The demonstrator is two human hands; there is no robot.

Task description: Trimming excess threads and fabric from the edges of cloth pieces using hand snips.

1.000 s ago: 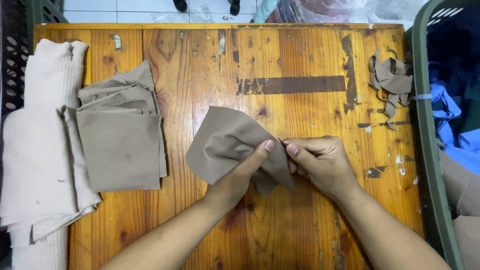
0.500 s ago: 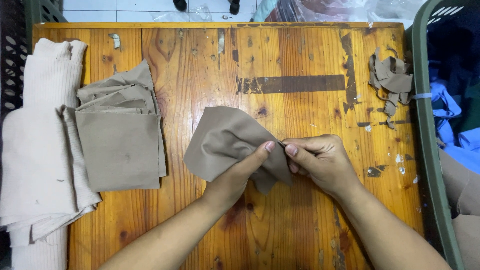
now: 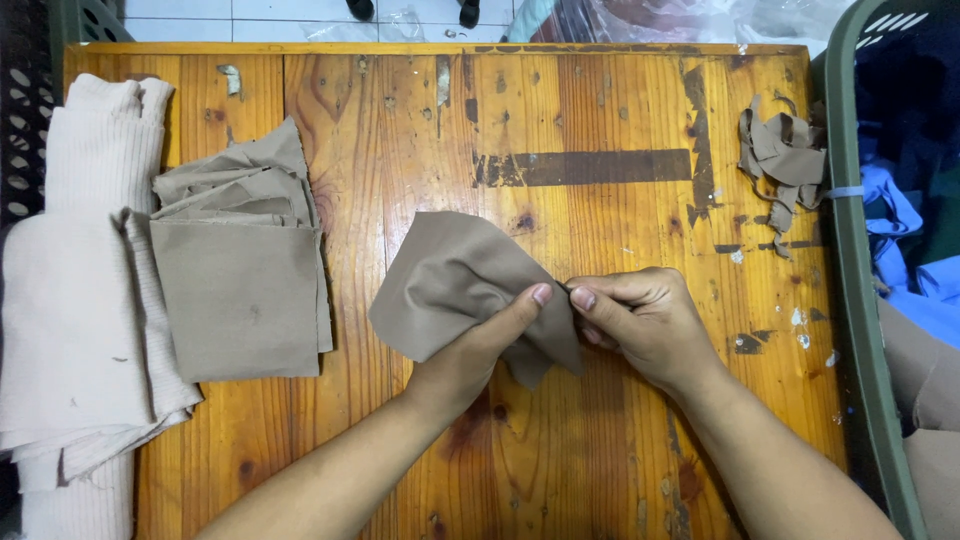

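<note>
1. Your left hand (image 3: pixel 478 345) pinches a taupe fabric piece (image 3: pixel 455 285) at its right edge. The thumb lies on top, its tip pointing right, and the other fingers are tucked beneath the cloth, out of sight.
2. Your right hand (image 3: pixel 640 320) meets the left at that same edge. Its thumb and curled fingers are pressed together on the cloth, thumb tip nearly touching your left thumb tip.
3. The fabric piece sits over the middle of the wooden table (image 3: pixel 600 110). It fans out to the left of both hands in soft folds, and one corner hangs down below your right hand. Whether it rests on the wood or is lifted just above it cannot be told.
4. Left of the hands, well apart, lies a stack of folded taupe pieces (image 3: pixel 240 290), the top one a flat square.
5. Further left, a pile of cream ribbed cloth (image 3: pixel 75 290) drapes over the table's left edge; its lower part is cut off by the frame.
6. Near the table's far right corner sits a small heap of taupe fabric scraps (image 3: pixel 780 150).
7. A green plastic basket (image 3: pixel 850 270) stands against the right edge, holding blue cloth (image 3: pixel 905 260); most of it is out of frame.
8. Both forearms enter from the bottom edge.
</note>
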